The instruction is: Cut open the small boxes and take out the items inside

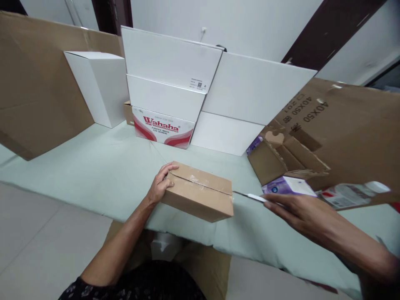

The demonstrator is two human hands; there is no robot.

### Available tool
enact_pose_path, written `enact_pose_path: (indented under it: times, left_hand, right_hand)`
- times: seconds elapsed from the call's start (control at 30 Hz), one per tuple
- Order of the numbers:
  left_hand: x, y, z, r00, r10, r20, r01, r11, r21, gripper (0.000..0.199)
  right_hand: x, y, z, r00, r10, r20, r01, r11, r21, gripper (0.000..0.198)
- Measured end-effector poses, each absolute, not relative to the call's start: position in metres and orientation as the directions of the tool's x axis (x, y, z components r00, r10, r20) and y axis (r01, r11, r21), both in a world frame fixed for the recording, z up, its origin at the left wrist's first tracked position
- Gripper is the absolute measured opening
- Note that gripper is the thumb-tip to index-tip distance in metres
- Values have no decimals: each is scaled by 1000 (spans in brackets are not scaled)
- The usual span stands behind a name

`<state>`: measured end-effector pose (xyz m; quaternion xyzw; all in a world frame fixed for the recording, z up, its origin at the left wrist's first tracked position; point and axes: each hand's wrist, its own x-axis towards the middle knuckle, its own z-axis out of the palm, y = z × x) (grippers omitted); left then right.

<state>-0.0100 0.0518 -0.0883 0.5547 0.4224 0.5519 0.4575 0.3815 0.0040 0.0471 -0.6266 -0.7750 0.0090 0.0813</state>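
A closed brown cardboard box lies on the pale green cloth in front of me, with a seam running lengthwise along its top. My left hand grips the box's left end, thumb on the top near the seam. In my right hand is a utility knife, its thin blade pointing left. The blade tip is close to the right end of the seam; whether it touches the cardboard I cannot tell.
White boxes and a Wahaha carton line the back of the table. An opened brown carton, a purple box and a clear bottle stand on the right. Large cardboard sheets flank the sides.
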Motion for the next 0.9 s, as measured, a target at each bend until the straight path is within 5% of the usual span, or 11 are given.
enact_pose_path:
  times: [0.17,0.33,0.5,0.63,0.77,0.9]
  left_hand:
    - [-8,50,-90,11,978,207,-87,-206,975,63]
    - [-8,50,-94,7,982,189,-121,-186,975,64]
    - [-9,50,-98,5,983,184,-123,-182,976,64]
    - [-10,51,-101,-2,983,182,-135,-181,974,63]
    - [-7,48,-100,-26,984,176,-158,-178,971,68]
    - [0,36,-99,-122,974,190,-137,-206,969,69]
  right_hand:
    - [413,-17,-20,138,981,137,978,-113,-172,46]
    - [384,-23,-114,227,972,67,971,-221,-87,41]
    - [373,-22,-144,245,939,240,969,-238,-58,34]
    - [371,-24,-142,243,897,368,951,-146,-273,32]
    - [342,-36,-126,206,845,494,776,166,-608,35]
    - [294,-47,-112,159,780,605,663,370,-651,42]
